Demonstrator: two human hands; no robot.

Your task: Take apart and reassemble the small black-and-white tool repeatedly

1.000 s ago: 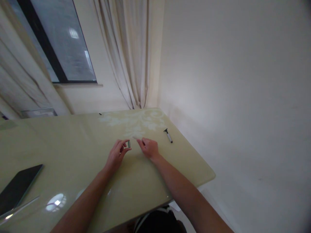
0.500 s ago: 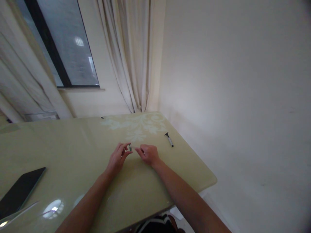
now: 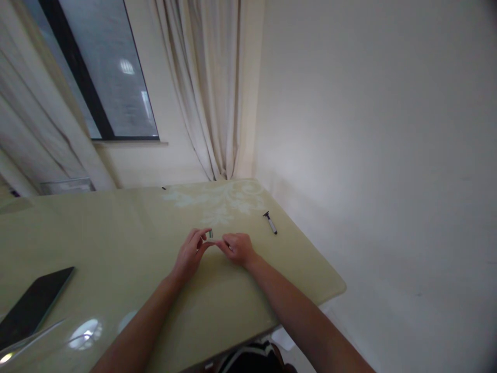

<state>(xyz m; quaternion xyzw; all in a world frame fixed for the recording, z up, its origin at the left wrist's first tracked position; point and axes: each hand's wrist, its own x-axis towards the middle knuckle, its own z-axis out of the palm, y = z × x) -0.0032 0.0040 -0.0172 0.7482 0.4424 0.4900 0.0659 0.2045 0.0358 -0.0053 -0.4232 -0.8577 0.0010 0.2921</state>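
Note:
Between the fingertips and thumb of my left hand (image 3: pixel 191 250) is a small dark green and silvery piece (image 3: pixel 210 234), which looks like a razor blade cartridge. My right hand (image 3: pixel 237 247) is closed in a pinch close beside it. A thin pale strip or stick (image 3: pixel 212 240) reaches from the right fingertips to the cartridge; its exact kind is too small to tell. Both hands are just above the tabletop. To their right lies a razor (image 3: pixel 271 223) with a grey and black handle, its dark head pointing away from me.
The glossy pale-green table (image 3: pixel 116 233) has a rounded right corner and a white floral pattern. A black flat panel (image 3: pixel 34 300) lies at the left. One tiny dark object (image 3: pixel 163 188) rests near the back edge. Curtains (image 3: pixel 205 88) and a wall (image 3: pixel 368 155) border the table.
The cartridge has tilted in my left fingers, and my left thumb has come closer to my right fingertips. The right hand has barely moved. The razor lies where it was.

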